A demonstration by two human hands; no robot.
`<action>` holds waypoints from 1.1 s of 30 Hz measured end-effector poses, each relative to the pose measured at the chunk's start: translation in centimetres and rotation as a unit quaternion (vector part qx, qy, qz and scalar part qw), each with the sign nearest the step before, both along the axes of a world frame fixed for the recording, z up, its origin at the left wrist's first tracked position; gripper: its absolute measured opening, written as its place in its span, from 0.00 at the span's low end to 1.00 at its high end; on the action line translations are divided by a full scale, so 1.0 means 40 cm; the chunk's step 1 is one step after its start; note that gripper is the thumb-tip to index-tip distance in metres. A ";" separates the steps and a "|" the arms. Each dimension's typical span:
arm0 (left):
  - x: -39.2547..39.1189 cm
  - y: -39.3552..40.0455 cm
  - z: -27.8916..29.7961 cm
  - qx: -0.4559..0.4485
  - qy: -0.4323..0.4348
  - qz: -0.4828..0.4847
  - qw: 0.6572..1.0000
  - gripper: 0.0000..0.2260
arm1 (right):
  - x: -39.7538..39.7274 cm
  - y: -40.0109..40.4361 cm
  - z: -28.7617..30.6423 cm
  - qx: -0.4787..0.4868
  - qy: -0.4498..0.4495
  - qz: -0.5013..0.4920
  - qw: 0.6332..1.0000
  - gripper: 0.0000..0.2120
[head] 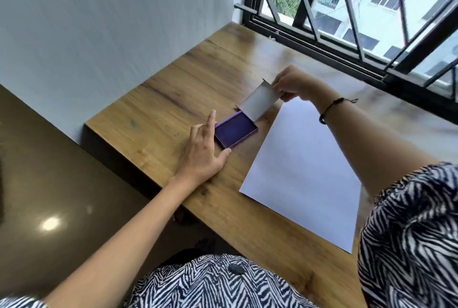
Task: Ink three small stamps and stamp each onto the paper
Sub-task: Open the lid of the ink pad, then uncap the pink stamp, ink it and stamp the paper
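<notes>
Both bare arms reach forward. The left hand (202, 153) lies low, fingers spread, index raised. The right hand (293, 82) is raised, fingertips pinched together.

ink pad (235, 133): 1 | lid (260, 102): 1 | paper sheet (301, 174): 1 | hands: 2

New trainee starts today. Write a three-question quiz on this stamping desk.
1. True or false: the grey hinged lid of the purple rectangular ink pad is lifted open.
2. Which hand holds that lid: A) left, B) right?
3. Fill in: the white paper sheet on the brown wooden table bears ___ stamp marks.

Key:
1. True.
2. B: the right hand pinches it; the left hand steadies the pad's base.
3. No.
</notes>
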State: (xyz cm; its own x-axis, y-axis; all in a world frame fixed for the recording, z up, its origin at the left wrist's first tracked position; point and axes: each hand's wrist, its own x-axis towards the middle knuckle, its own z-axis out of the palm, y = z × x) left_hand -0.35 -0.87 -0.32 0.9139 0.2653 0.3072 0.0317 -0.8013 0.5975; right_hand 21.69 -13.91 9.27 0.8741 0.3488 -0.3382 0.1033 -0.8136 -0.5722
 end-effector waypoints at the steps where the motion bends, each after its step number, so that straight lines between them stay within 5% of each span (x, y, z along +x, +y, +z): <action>1: 0.000 0.000 0.001 0.000 0.002 -0.001 1.000 0.41 | -0.005 0.007 -0.009 -0.026 -0.023 0.001 0.999 0.11; 9: -0.008 -0.005 0.021 -0.013 0.016 -0.001 1.000 0.39 | -0.066 -0.024 0.004 -0.058 -0.156 0.019 0.986 0.13; 14: -0.022 -0.042 0.050 -0.009 -0.069 -0.009 0.998 0.31 | -0.176 -0.180 0.022 0.010 -0.265 -0.056 0.963 0.12; 25: 0.061 -0.388 0.105 -0.028 -0.097 -0.300 0.949 0.22 | -0.404 -0.586 0.011 -0.066 -0.259 -0.297 0.917 0.08; 33: 0.074 -0.476 0.101 -0.043 -0.065 -0.357 0.931 0.20 | -0.409 -0.591 -0.024 -0.189 -0.246 -0.219 0.925 0.17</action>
State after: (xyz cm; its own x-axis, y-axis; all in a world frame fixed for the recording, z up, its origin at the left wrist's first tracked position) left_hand 2.61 -19.92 3.70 0.8231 -0.3676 0.4329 -0.5679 -0.5389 0.6222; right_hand 5.31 -37.55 8.29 0.9841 -0.1367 0.1134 -0.1108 -0.9715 -0.2096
